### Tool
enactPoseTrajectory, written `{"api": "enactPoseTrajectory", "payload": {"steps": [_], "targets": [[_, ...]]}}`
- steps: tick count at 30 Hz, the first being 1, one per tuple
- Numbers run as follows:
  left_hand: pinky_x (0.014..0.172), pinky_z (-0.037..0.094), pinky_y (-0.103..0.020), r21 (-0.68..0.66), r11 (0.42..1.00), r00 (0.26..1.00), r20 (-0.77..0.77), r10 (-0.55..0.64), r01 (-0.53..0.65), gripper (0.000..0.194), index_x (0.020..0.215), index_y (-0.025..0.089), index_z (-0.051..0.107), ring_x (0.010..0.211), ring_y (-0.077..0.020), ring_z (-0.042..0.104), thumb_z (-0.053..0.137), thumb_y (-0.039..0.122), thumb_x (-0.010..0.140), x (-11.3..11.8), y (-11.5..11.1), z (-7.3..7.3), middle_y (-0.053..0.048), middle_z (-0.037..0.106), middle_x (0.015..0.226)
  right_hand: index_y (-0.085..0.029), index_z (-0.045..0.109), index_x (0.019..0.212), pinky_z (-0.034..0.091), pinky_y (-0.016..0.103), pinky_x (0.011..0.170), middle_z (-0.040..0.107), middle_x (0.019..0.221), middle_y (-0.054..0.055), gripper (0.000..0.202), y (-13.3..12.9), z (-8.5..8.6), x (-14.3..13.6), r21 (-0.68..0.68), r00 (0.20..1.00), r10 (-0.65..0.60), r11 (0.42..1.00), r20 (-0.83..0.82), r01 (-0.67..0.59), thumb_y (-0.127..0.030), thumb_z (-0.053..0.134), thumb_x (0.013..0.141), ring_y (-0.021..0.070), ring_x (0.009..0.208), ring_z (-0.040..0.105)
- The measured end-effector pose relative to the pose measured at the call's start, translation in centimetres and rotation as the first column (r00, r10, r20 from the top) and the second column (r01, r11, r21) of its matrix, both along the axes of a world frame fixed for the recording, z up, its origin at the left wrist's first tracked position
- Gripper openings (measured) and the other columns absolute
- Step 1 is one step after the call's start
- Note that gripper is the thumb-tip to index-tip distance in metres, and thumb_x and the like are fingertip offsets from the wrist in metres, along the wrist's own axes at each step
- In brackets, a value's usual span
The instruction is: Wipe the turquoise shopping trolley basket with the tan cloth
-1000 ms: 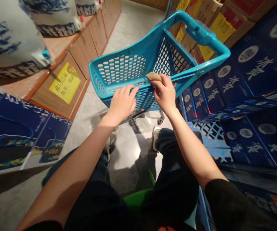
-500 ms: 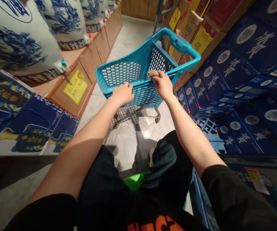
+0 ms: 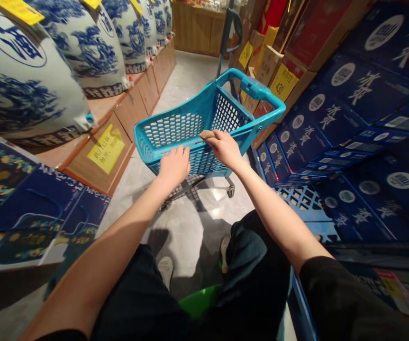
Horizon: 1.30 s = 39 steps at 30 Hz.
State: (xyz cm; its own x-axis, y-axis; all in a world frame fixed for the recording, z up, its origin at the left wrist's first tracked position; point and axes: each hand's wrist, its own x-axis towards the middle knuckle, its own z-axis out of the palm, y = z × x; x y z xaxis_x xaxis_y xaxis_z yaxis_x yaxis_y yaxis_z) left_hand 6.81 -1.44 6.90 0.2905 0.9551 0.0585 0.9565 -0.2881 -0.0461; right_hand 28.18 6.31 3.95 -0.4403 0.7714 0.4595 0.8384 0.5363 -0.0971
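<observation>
A blue plastic shopping cart (image 3: 197, 118) with perforated walls stands sideways in front of me. My left hand (image 3: 175, 165) is on the near rim, its fingers curled over the edge. My right hand (image 3: 224, 148) is farther right along this rim. Pinched between its thumb and fingers is a small greyish-brown cloth (image 3: 207, 135), folded up and touching the rim or just above it. The palm sides of both hands are hidden. At the cart's right end is its looped handle (image 3: 266, 92).
Large blue-and-white porcelain jars (image 3: 15, 80) line a wooden ledge on the left, above blue gift boxes (image 3: 51, 213). Stacked blue cartons (image 3: 332, 109) form the right side, with a blue plastic crate (image 3: 304, 203) below. Something green (image 3: 200, 300) is beneath me, between my legs.
The view has tilted up slightly, so the cart sits lower in it. My right hand has slid left along the rim with the cloth, closer to my left hand, which stays on the rim.
</observation>
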Motion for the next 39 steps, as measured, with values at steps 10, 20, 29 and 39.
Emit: {"api": "enactPoseTrajectory", "payload": {"steps": [10, 20, 29, 39], "targets": [[0.11, 0.062, -0.053, 0.011, 1.0, 0.997, 0.075, 0.004, -0.005, 0.058, 0.167, 0.007, 0.053, 0.143, -0.0397, 0.065, 0.041, 0.022, 0.112, -1.0, -0.5, -0.3, -0.022, 0.063, 0.162, -0.026, 0.085, 0.121, 0.04, 0.073, 0.134, 0.074, 0.149, 0.012, 0.044, 0.7, 1.6, 7.5, 0.065, 0.946, -0.248, 0.962, -0.208, 0.266, -0.011, 0.055, 0.092, 0.0374, 0.142, 0.065], [0.123, 0.051, -0.055, 0.073, 0.996, 0.994, 0.09, -0.059, 0.053, 0.064, 0.171, 0.007, 0.05, 0.151, -0.0387, 0.061, 0.041, 0.02, 0.109, -2.8, -1.0, -2.0, -0.023, 0.059, 0.17, -0.025, 0.084, 0.127, 0.046, 0.061, 0.132, 0.075, 0.148, 0.012, 0.046, -1.2, 0.6, 2.3, -0.018, 0.997, -0.024, 1.0, -0.074, 0.022, -0.007, 0.055, 0.096, 0.0331, 0.134, 0.068], [0.122, 0.048, -0.055, 0.167, 0.98, 0.988, 0.094, -0.122, 0.105, 0.064, 0.171, 0.008, 0.051, 0.153, -0.0384, 0.06, 0.04, 0.02, 0.109, -4.9, -1.7, -3.9, -0.024, 0.061, 0.168, -0.024, 0.085, 0.121, 0.053, 0.06, 0.128, 0.075, 0.147, 0.013, 0.043, -1.8, 1.3, 5.1, 0.078, 0.974, -0.142, 0.984, -0.175, 0.158, -0.009, 0.056, 0.092, 0.0351, 0.135, 0.068], [0.12, 0.054, -0.053, 0.225, 0.97, 0.989, 0.091, -0.117, 0.094, 0.059, 0.165, 0.008, 0.06, 0.145, -0.038, 0.067, 0.041, 0.019, 0.11, -6.9, -2.0, -4.4, -0.023, 0.067, 0.161, -0.026, 0.084, 0.124, 0.044, 0.065, 0.135, 0.074, 0.151, 0.011, 0.045, -2.4, 2.2, 5.8, 0.103, 0.979, -0.14, 0.982, -0.151, 0.157, -0.006, 0.057, 0.095, 0.0338, 0.142, 0.067]]}}
